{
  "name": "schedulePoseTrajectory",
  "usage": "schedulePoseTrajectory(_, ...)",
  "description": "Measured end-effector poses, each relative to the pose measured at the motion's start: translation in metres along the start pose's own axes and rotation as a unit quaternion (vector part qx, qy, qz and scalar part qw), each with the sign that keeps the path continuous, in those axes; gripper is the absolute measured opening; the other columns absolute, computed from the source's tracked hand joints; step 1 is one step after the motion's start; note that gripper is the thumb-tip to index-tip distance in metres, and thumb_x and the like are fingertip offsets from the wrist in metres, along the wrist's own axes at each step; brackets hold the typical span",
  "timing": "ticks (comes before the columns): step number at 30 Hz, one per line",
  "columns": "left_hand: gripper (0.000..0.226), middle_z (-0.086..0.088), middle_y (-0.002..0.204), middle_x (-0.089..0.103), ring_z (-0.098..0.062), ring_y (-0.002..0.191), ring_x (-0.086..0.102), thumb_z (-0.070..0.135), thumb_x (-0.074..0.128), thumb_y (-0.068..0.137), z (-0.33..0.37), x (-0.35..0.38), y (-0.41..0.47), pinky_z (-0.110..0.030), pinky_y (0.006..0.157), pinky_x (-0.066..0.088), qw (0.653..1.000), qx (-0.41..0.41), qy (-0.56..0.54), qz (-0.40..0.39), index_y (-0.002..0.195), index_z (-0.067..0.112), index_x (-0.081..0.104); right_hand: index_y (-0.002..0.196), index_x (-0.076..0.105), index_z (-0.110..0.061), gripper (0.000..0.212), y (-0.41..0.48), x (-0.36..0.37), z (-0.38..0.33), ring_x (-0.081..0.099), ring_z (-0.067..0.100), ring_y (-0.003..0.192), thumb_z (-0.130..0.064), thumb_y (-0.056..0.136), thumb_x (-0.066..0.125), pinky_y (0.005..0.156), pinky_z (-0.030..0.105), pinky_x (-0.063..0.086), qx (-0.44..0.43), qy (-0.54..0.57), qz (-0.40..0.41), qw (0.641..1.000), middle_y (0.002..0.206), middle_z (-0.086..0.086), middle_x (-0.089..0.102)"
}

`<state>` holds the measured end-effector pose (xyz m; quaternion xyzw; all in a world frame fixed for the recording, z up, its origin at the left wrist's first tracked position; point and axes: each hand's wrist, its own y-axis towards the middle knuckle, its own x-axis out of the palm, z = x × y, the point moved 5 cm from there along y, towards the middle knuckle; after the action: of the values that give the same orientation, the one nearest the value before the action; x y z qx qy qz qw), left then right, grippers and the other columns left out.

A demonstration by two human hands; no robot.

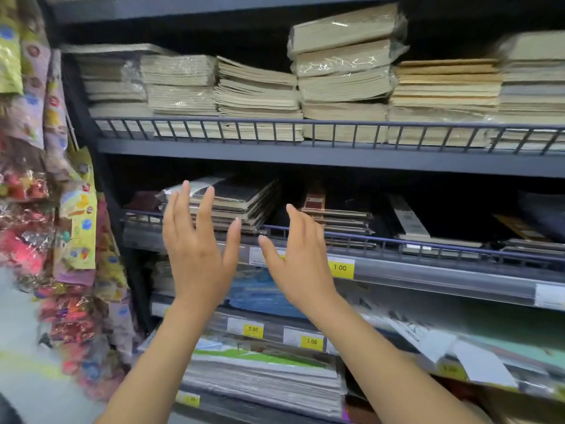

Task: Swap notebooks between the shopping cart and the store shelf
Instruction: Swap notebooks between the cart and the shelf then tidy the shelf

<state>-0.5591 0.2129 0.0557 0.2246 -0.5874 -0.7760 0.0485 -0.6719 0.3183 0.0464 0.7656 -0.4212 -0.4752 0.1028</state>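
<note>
A tilted stack of dark-covered notebooks (pixel 241 198) lies on the middle shelf (pixel 428 243), partly over its wire rail. My left hand (pixel 197 249) is raised in front of that stack with straight, spread fingers and holds nothing. My right hand (pixel 301 258) is up beside it, a little lower and to the right, fingers straight, palm turned toward the left hand, also empty. A gap separates the two hands. More dark notebooks (pixel 339 217) lie to the right on the same shelf. The shopping cart is out of view.
The upper shelf (pixel 305 151) carries several tall piles of cream exercise books (pixel 345 71) behind a wire rail. Lower shelves hold blue and green paper packs (pixel 263 292) with yellow price tags (pixel 340 267). Colourful hanging packets (pixel 70 228) crowd the left side.
</note>
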Motion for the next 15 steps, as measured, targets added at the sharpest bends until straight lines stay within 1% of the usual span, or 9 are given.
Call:
schedulePoseTrajectory(2,0.052,-0.025,0.149,0.035,-0.042,0.139,0.03,0.039,0.042,0.099,-0.024,0.002,0.001,-0.051,0.112,0.025,0.999,-0.032,-0.021,-0.033,0.137,0.002,0.046,0.152,0.014,-0.02,0.071,0.004,0.011,-0.016,0.018,0.018,0.14,-0.049,0.096,0.045,0.114,0.033,0.022,-0.001,0.059,-0.013,0.998,0.154,0.001,0.024)
schedulePoseTrajectory(4,0.055,-0.021,0.154,0.027,-0.037,0.144,0.023,0.042,0.039,0.1,-0.047,0.005,0.003,-0.05,0.115,0.022,0.993,-0.081,-0.067,-0.061,0.143,0.008,0.039,0.153,0.011,-0.022,0.072,0.009,0.023,-0.025,0.018,0.017,0.14,-0.049,0.095,0.047,0.112,0.031,0.022,0.003,0.095,-0.023,0.995,0.155,0.0,0.023)
schedulePoseTrajectory(7,0.064,-0.006,0.161,0.015,-0.019,0.148,0.013,0.048,0.04,0.098,-0.071,0.013,0.007,-0.034,0.117,0.016,0.961,-0.179,-0.184,-0.101,0.153,0.022,0.021,0.153,0.009,-0.027,0.074,0.019,0.04,-0.03,0.017,0.018,0.143,-0.049,0.095,0.048,0.112,0.033,0.025,0.025,0.152,-0.037,0.987,0.155,0.0,0.021)
schedulePoseTrajectory(8,0.066,-0.002,0.161,0.015,-0.014,0.148,0.013,0.048,0.042,0.097,-0.075,0.016,0.008,-0.03,0.116,0.015,0.948,-0.207,-0.216,-0.109,0.153,0.024,0.018,0.153,0.008,-0.029,0.074,0.021,0.045,-0.03,0.018,0.018,0.143,-0.049,0.095,0.048,0.111,0.032,0.026,0.036,0.172,-0.041,0.984,0.155,0.0,0.022)
schedulePoseTrajectory(11,0.064,0.005,0.159,0.022,-0.01,0.146,0.02,0.044,0.046,0.098,-0.085,0.023,0.008,-0.031,0.118,0.021,0.925,-0.258,-0.261,-0.094,0.153,0.025,0.02,0.153,0.012,-0.03,0.071,0.028,0.053,-0.029,0.024,0.015,0.14,-0.049,0.095,0.048,0.103,0.024,0.024,0.065,0.215,-0.044,0.973,0.152,-0.001,0.026)
schedulePoseTrajectory(12,0.062,0.008,0.157,0.024,-0.008,0.144,0.022,0.043,0.047,0.098,-0.087,0.025,0.007,-0.028,0.116,0.023,0.922,-0.266,-0.268,-0.083,0.152,0.026,0.022,0.152,0.015,-0.03,0.068,0.031,0.053,-0.029,0.027,0.015,0.138,-0.048,0.095,0.048,0.101,0.023,0.025,0.069,0.221,-0.035,0.972,0.15,0.0,0.029)
schedulePoseTrajectory(13,0.061,0.012,0.154,0.027,-0.006,0.142,0.025,0.042,0.048,0.098,-0.09,0.027,0.007,-0.02,0.112,0.026,0.919,-0.273,-0.276,-0.074,0.152,0.027,0.024,0.151,0.02,-0.03,0.063,0.033,0.053,-0.027,0.031,0.016,0.135,-0.046,0.096,0.047,0.1,0.023,0.027,0.07,0.221,-0.023,0.972,0.146,0.0,0.034)
schedulePoseTrajectory(15,0.057,0.02,0.146,0.03,0.002,0.135,0.03,0.036,0.052,0.097,-0.095,0.029,0.006,-0.003,0.099,0.027,0.916,-0.276,-0.286,-0.059,0.15,0.028,0.029,0.145,0.029,-0.029,0.052,0.038,0.052,-0.025,0.04,0.017,0.125,-0.042,0.098,0.047,0.096,0.025,0.032,0.068,0.22,0.004,0.973,0.133,0.0,0.043)
